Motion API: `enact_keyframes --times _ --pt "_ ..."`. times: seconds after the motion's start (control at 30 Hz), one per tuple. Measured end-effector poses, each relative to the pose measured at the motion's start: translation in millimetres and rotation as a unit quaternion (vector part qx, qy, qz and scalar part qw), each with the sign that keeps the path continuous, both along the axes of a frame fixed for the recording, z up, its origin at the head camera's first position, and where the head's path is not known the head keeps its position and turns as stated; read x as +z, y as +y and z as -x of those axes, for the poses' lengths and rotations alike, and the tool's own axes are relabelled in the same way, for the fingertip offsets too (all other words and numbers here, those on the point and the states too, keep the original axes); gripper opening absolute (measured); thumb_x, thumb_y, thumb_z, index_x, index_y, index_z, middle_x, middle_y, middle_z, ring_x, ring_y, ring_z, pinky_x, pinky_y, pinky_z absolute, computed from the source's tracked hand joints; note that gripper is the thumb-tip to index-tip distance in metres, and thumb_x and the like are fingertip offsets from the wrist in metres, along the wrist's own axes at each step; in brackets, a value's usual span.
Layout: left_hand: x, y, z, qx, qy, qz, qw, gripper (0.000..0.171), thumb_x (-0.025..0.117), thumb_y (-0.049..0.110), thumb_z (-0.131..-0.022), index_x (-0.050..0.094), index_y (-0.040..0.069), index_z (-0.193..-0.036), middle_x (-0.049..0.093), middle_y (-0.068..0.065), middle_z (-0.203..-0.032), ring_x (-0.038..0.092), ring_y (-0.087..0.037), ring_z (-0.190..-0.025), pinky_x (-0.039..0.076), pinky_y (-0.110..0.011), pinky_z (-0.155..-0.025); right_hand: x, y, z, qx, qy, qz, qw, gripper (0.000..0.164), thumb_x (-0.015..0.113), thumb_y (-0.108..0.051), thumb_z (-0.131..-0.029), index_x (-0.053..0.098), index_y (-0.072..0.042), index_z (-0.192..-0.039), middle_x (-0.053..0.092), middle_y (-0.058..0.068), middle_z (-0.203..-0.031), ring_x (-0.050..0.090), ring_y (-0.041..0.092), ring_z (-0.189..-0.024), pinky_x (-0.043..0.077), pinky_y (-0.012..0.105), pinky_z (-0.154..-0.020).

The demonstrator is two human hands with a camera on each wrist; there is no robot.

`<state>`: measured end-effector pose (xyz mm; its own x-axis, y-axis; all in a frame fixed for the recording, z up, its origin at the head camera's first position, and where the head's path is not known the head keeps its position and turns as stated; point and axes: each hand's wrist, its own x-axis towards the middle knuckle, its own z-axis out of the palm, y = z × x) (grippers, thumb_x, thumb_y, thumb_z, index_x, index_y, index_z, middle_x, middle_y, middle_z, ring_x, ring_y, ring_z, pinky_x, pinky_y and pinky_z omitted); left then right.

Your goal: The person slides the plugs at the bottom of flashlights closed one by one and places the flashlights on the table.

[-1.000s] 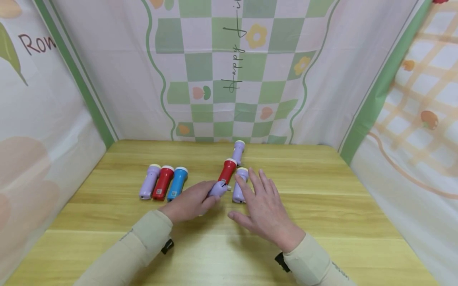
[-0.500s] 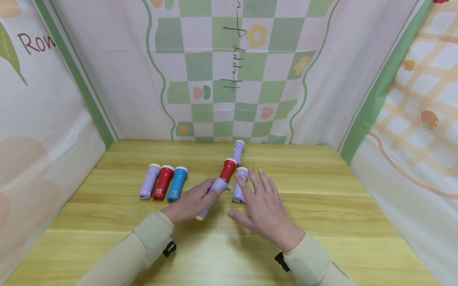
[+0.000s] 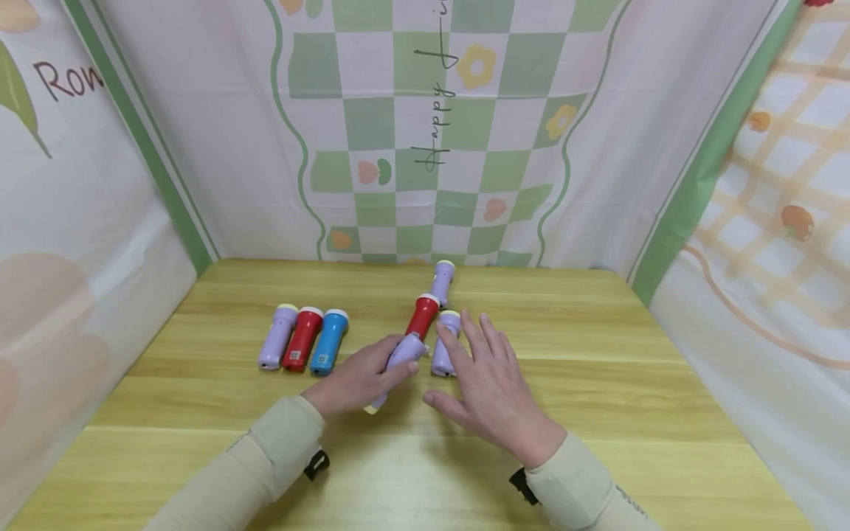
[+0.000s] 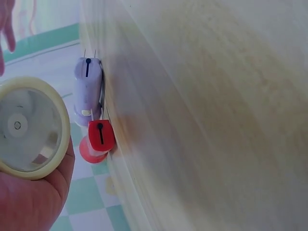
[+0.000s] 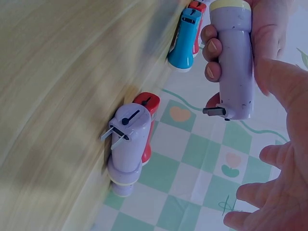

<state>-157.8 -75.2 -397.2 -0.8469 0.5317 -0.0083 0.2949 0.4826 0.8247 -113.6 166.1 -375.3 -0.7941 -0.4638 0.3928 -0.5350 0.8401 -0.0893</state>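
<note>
My left hand (image 3: 358,376) grips a purple flashlight (image 3: 406,350) above the table. The lens end of this flashlight (image 4: 31,127) faces the left wrist camera, and fold-out plug prongs (image 5: 214,111) stick out near its tail. With fingers spread, my right hand (image 3: 494,391) hovers beside another purple flashlight (image 3: 441,358) lying on the table; whether they touch I cannot tell. That one has its prongs (image 5: 114,134) out too. Just beyond the held flashlight lies a red flashlight (image 3: 422,316), and behind it a purple flashlight (image 3: 442,284).
To the left, purple (image 3: 277,338), red (image 3: 302,341) and blue (image 3: 329,343) flashlights lie side by side, heads pointing away. The wooden table (image 3: 564,324) ends at a printed cloth (image 3: 418,206) at the back, with more cloth at both sides.
The left hand has turned the purple flashlight, so more of its length and its lens end show now. Its thumb has shifted slightly along the body. The right hand has stayed put.
</note>
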Motion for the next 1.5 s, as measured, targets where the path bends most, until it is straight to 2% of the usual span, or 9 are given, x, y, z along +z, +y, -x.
enact_keyframes --times 0.07,0.3,0.47,0.6,0.7,0.97,1.23,1.37,1.5 --pt "0.6 0.0 -0.6 0.002 0.011 0.004 0.9999 0.06 0.057 0.053 -0.105 0.047 0.016 -0.151 0.064 -0.003 -0.122 0.063 -0.021 -0.098 0.057 -0.039 -0.087 -0.1 -0.1 0.0 0.001 0.001 0.001 1.0 0.097 0.072 -0.063 -0.089 0.032 -0.015 -0.164 0.034 0.031 -0.162 0.029 0.057 -0.149 0.033 0.072 -0.115" --pt "2.9 0.0 -3.1 0.019 0.026 0.004 0.9995 0.061 0.068 0.044 -0.101 0.048 0.012 -0.149 0.066 -0.005 -0.125 0.064 -0.021 -0.099 0.058 -0.043 -0.092 0.5 -0.8 0.5 0.008 0.007 0.009 1.0 0.096 0.074 -0.06 -0.09 0.032 -0.015 -0.163 0.035 0.032 -0.161 0.031 0.058 -0.148 0.034 0.071 -0.116" --pt "3.6 0.4 -4.6 0.023 0.027 -0.009 0.9993 0.054 0.069 0.039 -0.101 0.051 0.013 -0.145 0.067 -0.004 -0.126 0.065 -0.02 -0.101 0.058 -0.046 -0.094 0.8 -1.8 1.6 0.019 0.026 0.018 0.999 0.093 0.075 -0.057 -0.09 0.036 -0.009 -0.16 0.038 0.033 -0.158 0.036 0.058 -0.145 0.036 0.069 -0.116" --pt "5.0 0.8 -6.0 0.023 0.02 -0.021 0.9993 0.051 0.067 0.042 -0.102 0.052 0.016 -0.143 0.067 -0.003 -0.126 0.065 -0.02 -0.102 0.058 -0.047 -0.095 0.5 -1.8 2.8 0.032 0.043 0.035 0.998 0.091 0.077 -0.053 -0.09 0.039 -0.005 -0.158 0.042 0.034 -0.156 0.04 0.058 -0.142 0.038 0.068 -0.115" --pt "6.5 1.1 -7.2 0.025 0.02 -0.024 0.9992 0.051 0.066 0.043 -0.102 0.051 0.017 -0.144 0.067 -0.003 -0.126 0.065 -0.019 -0.102 0.058 -0.047 -0.095 0.5 -1.6 3.9 0.043 0.054 0.048 0.996 0.089 0.078 -0.05 -0.09 0.04 -0.004 -0.157 0.043 0.034 -0.154 0.043 0.056 -0.141 0.04 0.067 -0.114" --pt "9.5 2.1 -9.1 0.016 0.044 -0.041 0.9981 0.045 0.067 0.033 -0.103 0.056 0.015 -0.143 0.064 -0.003 -0.125 0.063 -0.02 -0.102 0.057 -0.042 -0.093 1.9 -1.9 5.5 0.072 0.082 0.075 0.991 0.087 0.081 -0.044 -0.089 0.04 -0.008 -0.158 0.048 0.03 -0.152 0.052 0.049 -0.136 0.048 0.063 -0.108" --pt "13.3 3.4 -11.6 0.007 0.041 -0.059 0.9974 0.039 0.067 0.031 -0.103 0.059 0.016 -0.138 0.066 0.001 -0.118 0.064 -0.017 -0.098 0.057 -0.036 -0.089 4.4 -3.2 4.4 0.075 0.077 0.077 0.991 0.076 0.076 -0.042 -0.094 0.046 -0.008 -0.155 0.054 0.024 -0.149 0.061 0.04 -0.127 0.056 0.056 -0.1" --pt "15.7 4.7 -13.4 0.003 0.043 -0.067 0.9968 0.039 0.068 0.028 -0.102 0.06 0.018 -0.138 0.068 0.005 -0.12 0.065 -0.014 -0.103 0.058 -0.035 -0.093 4.4 -3.3 4.3 0.081 0.084 0.085 0.99 0.071 0.074 -0.043 -0.096 0.049 -0.008 -0.154 0.058 0.021 -0.146 0.063 0.038 -0.125 0.057 0.054 -0.099" --pt "18.0 5.4 -15.4 0.002 0.047 -0.072 0.9963 0.04 0.071 0.027 -0.1 0.061 0.019 -0.139 0.069 0.007 -0.124 0.066 -0.012 -0.11 0.058 -0.034 -0.098 3.0 -3.0 4.9 0.096 0.108 0.095 0.985 0.067 0.072 -0.043 -0.098 0.051 -0.009 -0.152 0.065 0.016 -0.138 0.068 0.033 -0.118 0.06 0.048 -0.092"
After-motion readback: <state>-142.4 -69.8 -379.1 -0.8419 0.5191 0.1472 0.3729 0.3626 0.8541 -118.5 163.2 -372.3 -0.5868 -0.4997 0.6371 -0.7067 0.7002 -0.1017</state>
